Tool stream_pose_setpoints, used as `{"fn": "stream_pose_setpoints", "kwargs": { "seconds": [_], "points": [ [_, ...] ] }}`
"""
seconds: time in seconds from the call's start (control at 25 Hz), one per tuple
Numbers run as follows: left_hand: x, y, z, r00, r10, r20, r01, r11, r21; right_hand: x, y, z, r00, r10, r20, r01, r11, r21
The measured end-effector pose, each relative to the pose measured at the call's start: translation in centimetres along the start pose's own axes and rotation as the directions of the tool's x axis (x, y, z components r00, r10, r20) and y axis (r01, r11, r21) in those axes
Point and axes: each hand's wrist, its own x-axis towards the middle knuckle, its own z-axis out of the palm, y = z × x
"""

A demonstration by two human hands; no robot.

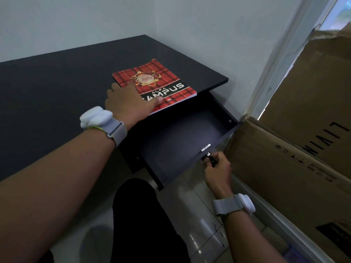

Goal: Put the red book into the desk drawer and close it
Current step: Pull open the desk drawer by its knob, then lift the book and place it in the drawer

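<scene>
The book [155, 82] is red tartan with black crossing lines, a gold crest and a black band with white lettering. The desk [57, 88] and drawer [182, 137] are matte black. Both wristbands [103, 120] are white and grey. The carton [303, 130] is brown.

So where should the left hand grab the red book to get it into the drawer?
By the near edge, coming from the person's side. The red book lies flat on the desk, its near corner jutting over the open drawer, so fingers can slip beneath there. The left hand already rests on it.
</scene>
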Motion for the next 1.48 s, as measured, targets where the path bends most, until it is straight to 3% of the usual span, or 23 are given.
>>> {"fn": "stream_pose_setpoints", "kwargs": {
  "seconds": [0.2,0.36,0.6,0.72,0.92,1.04,1.24,1.48],
  "points": [
    [1.8,1.3,-1.3,0.994,-0.042,0.102,0.045,0.999,-0.027,0.3,0.5,0.2,1.000,0.023,0.021,-0.023,1.000,-0.014],
    [1.6,1.4,-1.3,0.994,-0.027,0.107,0.030,0.999,-0.023,0.4,0.8,0.3,0.999,0.021,0.025,-0.019,0.998,-0.055],
    [2.2,1.2,-2.8,0.947,-0.184,0.265,0.257,0.926,-0.276,0.5,1.1,0.6,0.997,0.031,0.065,-0.024,0.994,-0.104],
    [2.6,1.0,-2.6,0.939,-0.185,0.289,0.284,0.893,-0.349,0.7,1.4,1.0,0.996,0.025,0.082,-0.016,0.994,-0.108],
    [2.7,-0.3,-2.0,0.919,-0.143,0.367,0.345,0.743,-0.574,0.9,1.6,1.2,0.994,0.026,0.107,-0.009,0.988,-0.156],
    [1.4,0.5,-2.3,0.895,0.013,0.446,0.397,0.434,-0.809,1.0,1.7,1.3,0.992,0.021,0.124,0.002,0.983,-0.182],
    [-1.2,1.7,-2.4,0.798,0.158,0.581,0.578,0.074,-0.813,1.4,1.8,1.2,0.988,0.042,0.148,-0.016,0.984,-0.175],
    [-5.2,2.7,-1.1,0.746,0.203,0.634,0.619,0.137,-0.773,1.4,1.7,1.2,0.989,0.046,0.139,-0.019,0.983,-0.184]
  ]
}}
